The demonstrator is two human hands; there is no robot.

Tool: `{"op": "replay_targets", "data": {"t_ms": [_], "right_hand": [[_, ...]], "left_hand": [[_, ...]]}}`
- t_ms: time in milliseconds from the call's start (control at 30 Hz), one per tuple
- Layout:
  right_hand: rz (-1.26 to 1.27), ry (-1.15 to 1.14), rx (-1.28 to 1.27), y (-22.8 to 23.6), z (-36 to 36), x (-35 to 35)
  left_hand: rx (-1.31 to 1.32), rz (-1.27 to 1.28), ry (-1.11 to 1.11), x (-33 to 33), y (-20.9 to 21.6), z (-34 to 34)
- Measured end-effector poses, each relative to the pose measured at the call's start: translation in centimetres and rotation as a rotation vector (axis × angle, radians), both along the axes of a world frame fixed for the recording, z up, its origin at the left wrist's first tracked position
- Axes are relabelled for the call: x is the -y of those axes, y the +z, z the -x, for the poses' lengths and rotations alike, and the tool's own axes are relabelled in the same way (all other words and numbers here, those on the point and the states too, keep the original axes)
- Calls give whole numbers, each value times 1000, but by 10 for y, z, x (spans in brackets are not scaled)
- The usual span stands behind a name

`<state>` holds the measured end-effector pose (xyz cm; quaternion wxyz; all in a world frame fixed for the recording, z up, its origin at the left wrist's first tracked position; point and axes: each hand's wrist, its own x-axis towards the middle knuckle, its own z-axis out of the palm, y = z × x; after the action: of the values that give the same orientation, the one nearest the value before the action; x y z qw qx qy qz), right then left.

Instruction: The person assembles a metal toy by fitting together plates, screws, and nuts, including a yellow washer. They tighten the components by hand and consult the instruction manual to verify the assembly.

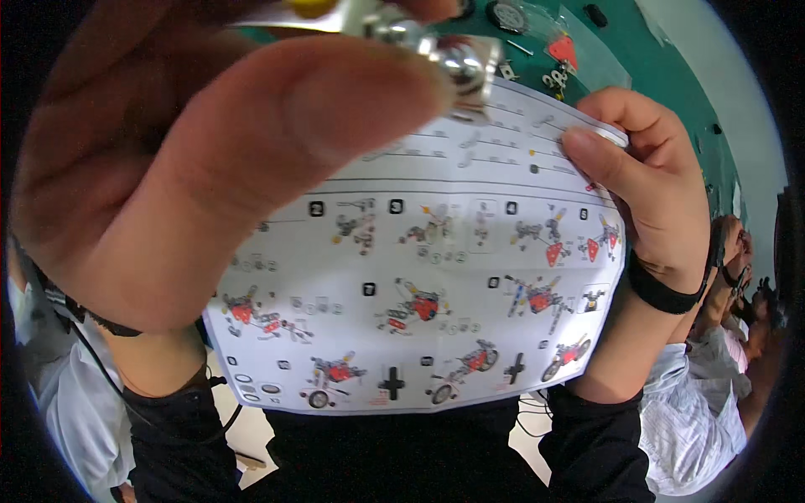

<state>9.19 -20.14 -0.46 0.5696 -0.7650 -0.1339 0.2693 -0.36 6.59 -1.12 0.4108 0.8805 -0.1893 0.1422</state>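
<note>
Close to the camera, my left hand (243, 142) pinches a shiny silver metal model part (470, 71) between thumb and fingers. Rounded bolt-like ends show on it, and a yellow bit (312, 7) sits at the top edge; the rest hides behind my thumb. My right hand (650, 159) grips the upper right corner of a white instruction sheet (436, 260), thumb in front. Printed on the sheet are step drawings of a small motorcycle with red, yellow and grey parts. My left hand covers the sheet's upper left area.
Behind the sheet is a green table (620, 42). On it lie a black wheel (506, 15), a red plate (563, 50) by a clear bag, and small metal brackets (555, 80). Other people sit at both sides; a co-worker's hand (728, 239) shows at far right.
</note>
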Motion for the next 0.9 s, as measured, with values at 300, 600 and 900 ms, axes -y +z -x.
{"op": "replay_targets", "data": {"t_ms": [300,600,900], "right_hand": [[-37,-17,-46,0,-2,6],[-66,17,-43,-2,-4,10],[-82,16,-41,-2,-4,9]], "left_hand": [[58,-55,-62,-10,3,4],[76,-93,-166,-8,5,-3],[65,-102,-194,-10,9,-6]]}}
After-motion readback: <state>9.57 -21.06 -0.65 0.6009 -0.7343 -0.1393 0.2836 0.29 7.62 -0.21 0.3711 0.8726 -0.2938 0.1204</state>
